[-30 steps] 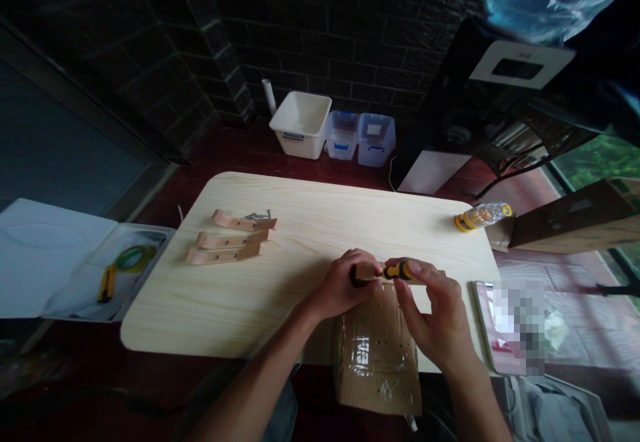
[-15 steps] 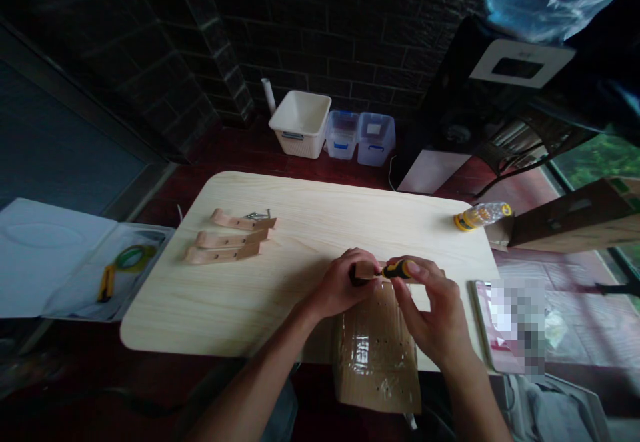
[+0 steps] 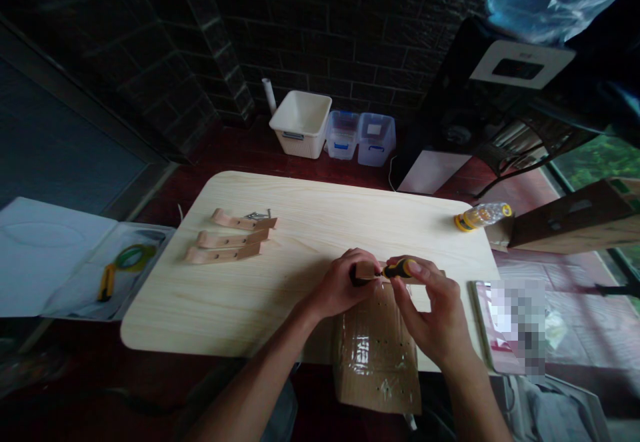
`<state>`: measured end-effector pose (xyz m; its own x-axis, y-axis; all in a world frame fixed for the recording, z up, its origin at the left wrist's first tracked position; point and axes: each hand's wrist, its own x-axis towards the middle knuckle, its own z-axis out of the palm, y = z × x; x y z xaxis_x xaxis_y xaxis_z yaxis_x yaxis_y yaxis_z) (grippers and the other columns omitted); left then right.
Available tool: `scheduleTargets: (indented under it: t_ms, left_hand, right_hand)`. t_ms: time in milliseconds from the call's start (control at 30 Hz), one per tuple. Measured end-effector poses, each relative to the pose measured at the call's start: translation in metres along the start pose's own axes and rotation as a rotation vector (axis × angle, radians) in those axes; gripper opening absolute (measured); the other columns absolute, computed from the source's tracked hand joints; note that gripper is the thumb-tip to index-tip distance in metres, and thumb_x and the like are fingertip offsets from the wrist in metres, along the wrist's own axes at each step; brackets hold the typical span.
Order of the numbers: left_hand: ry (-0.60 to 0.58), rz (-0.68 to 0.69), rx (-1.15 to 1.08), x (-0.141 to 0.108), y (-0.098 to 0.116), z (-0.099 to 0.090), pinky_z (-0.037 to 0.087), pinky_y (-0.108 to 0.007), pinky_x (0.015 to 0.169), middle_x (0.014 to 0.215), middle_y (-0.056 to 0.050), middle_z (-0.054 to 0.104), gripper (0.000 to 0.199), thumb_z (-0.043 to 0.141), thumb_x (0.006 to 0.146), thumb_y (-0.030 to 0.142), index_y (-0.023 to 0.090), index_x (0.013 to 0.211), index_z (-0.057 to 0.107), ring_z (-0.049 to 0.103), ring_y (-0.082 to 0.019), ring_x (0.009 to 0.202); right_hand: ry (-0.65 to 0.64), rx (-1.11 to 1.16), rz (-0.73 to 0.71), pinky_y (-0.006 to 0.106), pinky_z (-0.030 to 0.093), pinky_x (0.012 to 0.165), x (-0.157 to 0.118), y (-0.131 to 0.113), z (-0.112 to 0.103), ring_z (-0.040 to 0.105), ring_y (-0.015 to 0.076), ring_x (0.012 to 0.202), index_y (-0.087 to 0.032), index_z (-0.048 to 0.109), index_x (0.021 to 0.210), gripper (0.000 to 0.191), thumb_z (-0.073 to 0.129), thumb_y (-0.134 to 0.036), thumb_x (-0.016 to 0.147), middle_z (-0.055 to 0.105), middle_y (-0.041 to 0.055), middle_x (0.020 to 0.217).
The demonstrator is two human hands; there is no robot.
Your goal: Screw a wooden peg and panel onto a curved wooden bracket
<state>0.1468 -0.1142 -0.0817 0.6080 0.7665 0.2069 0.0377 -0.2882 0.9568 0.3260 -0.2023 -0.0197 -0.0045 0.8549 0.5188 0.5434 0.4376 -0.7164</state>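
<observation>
The left hand [image 3: 354,283] has its grip clamped on a small wooden block [image 3: 365,271] at the near edge of the table [image 3: 300,215]; the right hand [image 3: 434,305] has its grip closed about the yellow-and-black screwdriver [image 3: 397,269], its tip directed at the block; the taped cardboard [image 3: 377,355] lies below both hands and overhangs the table edge; three curved wooden pieces [image 3: 225,255] lie at the table's left, beside loose screws [image 3: 257,215]; a clear bottle [image 3: 484,215] lies at the far right corner.
</observation>
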Motion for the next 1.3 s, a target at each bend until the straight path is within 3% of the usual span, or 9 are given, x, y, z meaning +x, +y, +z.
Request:
scheduleTargets:
  t_ms: [333, 500, 733, 867, 1133, 1300]
  left_hand:
    - [0.013, -0.010, -0.011, 0.0006, 0.0021, 0.0010, 0.053, -0.044, 0.103, 0.113, -0.008, 0.074, 0.014, 0.073, 0.092, 0.030, 0.021, 0.102, 0.068, 0.068, -0.025, 0.111]
    - [0.012, 0.007, -0.018, 0.0000, -0.0002, 0.0008, 0.054, -0.043, 0.101, 0.113, -0.008, 0.073, 0.016, 0.074, 0.091, 0.029, 0.021, 0.103, 0.067, 0.068, -0.024, 0.110]
    - [0.006, -0.015, -0.009, 0.0008, 0.0020, 0.0007, 0.053, -0.044, 0.103, 0.114, -0.008, 0.073, 0.014, 0.073, 0.093, 0.030, 0.021, 0.103, 0.068, 0.067, -0.025, 0.112]
    - [0.013, -0.001, -0.011, 0.0008, 0.0014, 0.0006, 0.053, -0.044, 0.103, 0.113, -0.008, 0.073, 0.014, 0.073, 0.092, 0.029, 0.021, 0.103, 0.068, 0.068, -0.024, 0.111]
    - [0.010, -0.007, -0.007, 0.0001, 0.0021, 0.0004, 0.053, -0.044, 0.103, 0.114, -0.008, 0.073, 0.014, 0.074, 0.092, 0.029, 0.021, 0.102, 0.068, 0.067, -0.024, 0.111]
    - [0.007, 0.000, -0.009, 0.0004, 0.0008, 0.0003, 0.052, -0.043, 0.104, 0.114, -0.008, 0.074, 0.016, 0.075, 0.092, 0.029, 0.021, 0.103, 0.068, 0.067, -0.024, 0.112]
  right_hand:
    - [0.010, -0.003, -0.003, 0.037, 0.065, 0.090, -0.0004, 0.0014, 0.0010, 0.075, 0.0193, 0.113, -0.035, 0.049, 0.146, 0.061, 0.064, -0.003, 0.095, 0.073, 0.0054, 0.124]
    - [-0.005, 0.005, -0.046, 0.042, 0.065, 0.094, -0.0002, -0.0016, 0.0000, 0.072, 0.0221, 0.121, -0.033, 0.046, 0.148, 0.063, 0.062, -0.003, 0.096, 0.070, 0.0088, 0.133]
    - [0.018, -0.020, -0.017, 0.042, 0.067, 0.088, -0.0007, 0.0034, 0.0004, 0.076, 0.0221, 0.111, -0.034, 0.050, 0.144, 0.056, 0.062, -0.006, 0.097, 0.073, 0.0075, 0.122]
    - [0.009, 0.023, -0.031, 0.044, 0.066, 0.093, -0.0013, 0.0009, 0.0002, 0.073, 0.0234, 0.119, -0.033, 0.047, 0.146, 0.061, 0.063, -0.004, 0.095, 0.070, 0.0094, 0.130]
    - [0.008, -0.012, -0.020, 0.040, 0.067, 0.087, -0.0006, 0.0031, 0.0009, 0.075, 0.0210, 0.111, -0.035, 0.049, 0.145, 0.058, 0.062, -0.004, 0.097, 0.072, 0.0067, 0.124]
    - [0.010, 0.018, -0.029, 0.039, 0.066, 0.090, 0.0012, 0.0007, 0.0010, 0.073, 0.0206, 0.117, -0.035, 0.047, 0.148, 0.063, 0.063, -0.002, 0.096, 0.071, 0.0078, 0.128]
